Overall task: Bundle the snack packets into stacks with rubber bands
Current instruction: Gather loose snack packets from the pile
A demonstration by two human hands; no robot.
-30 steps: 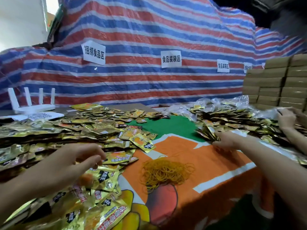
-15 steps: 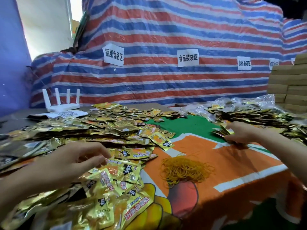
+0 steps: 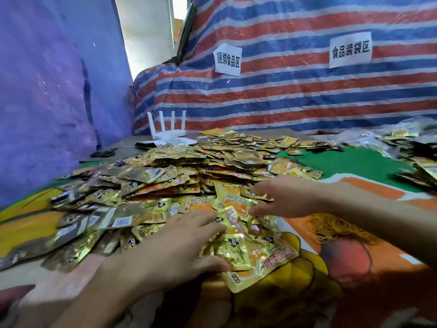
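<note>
The left hand (image 3: pixel 170 245) and right hand (image 3: pixel 288 197) lie spread flat on foil packets (image 3: pixel 165 176); these look light and slippery, best pinched at the edges.

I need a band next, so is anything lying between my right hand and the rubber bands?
Nothing visible does. The rubber bands lie on bare cloth beside your right hand, the snack packets ending short of them.

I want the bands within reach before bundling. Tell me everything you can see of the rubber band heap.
The rubber band heap is a loose tangle of thin yellowish bands, blurred, lying flat on the orange part of the printed cloth, just right of the packet pile. The right forearm crosses in front of its far edge; whether they touch cannot be told.
</note>
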